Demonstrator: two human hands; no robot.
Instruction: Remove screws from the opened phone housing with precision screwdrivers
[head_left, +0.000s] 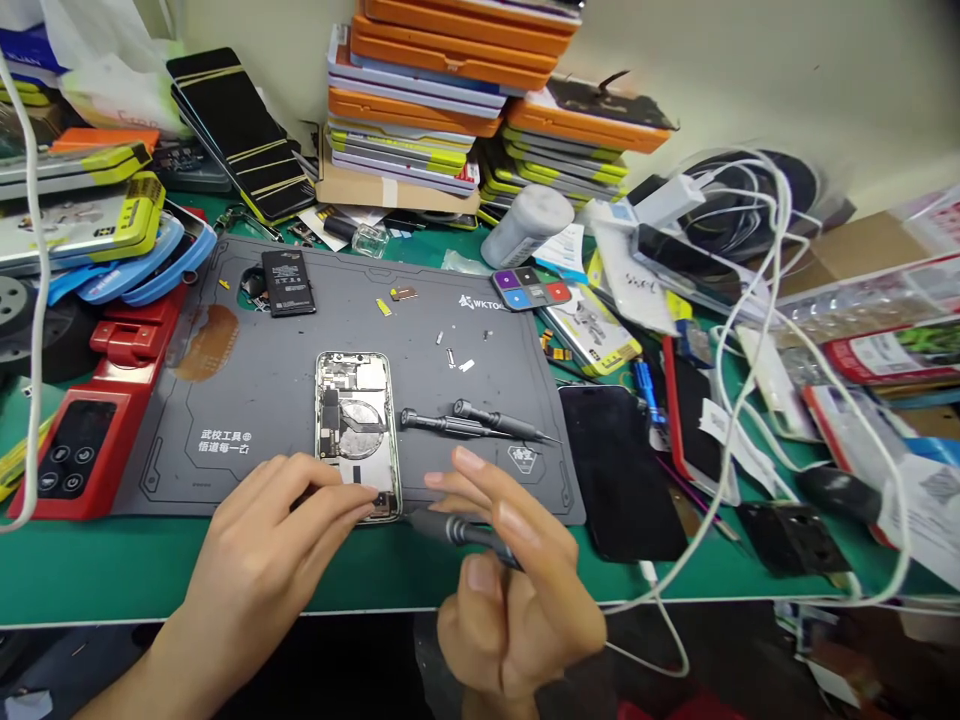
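An opened smartphone (371, 375) lies on the grey work mat, its inner parts and a round silver coil area exposed. The fingertips of my left hand (274, 540) are pressed together over the phone's lower end; whatever they pinch is too small or hidden to name. My right hand (517, 590), just right of the phone, holds a dark grey screwdriver (450, 527) between thumb and fingers, with the other fingers raised. Two more screwdrivers (480, 425) rest on the mat beyond it. A black phone battery (289, 283) lies near the mat's back edge.
Small metal pieces (452, 357) and a yellow-tipped flex part (403, 294) are scattered on the mat (277, 400). A red device (82, 455) stands left. To the right lie a black phone (626, 470) and a looping white cable (731, 440). Stacked boxes (450, 60) rise behind.
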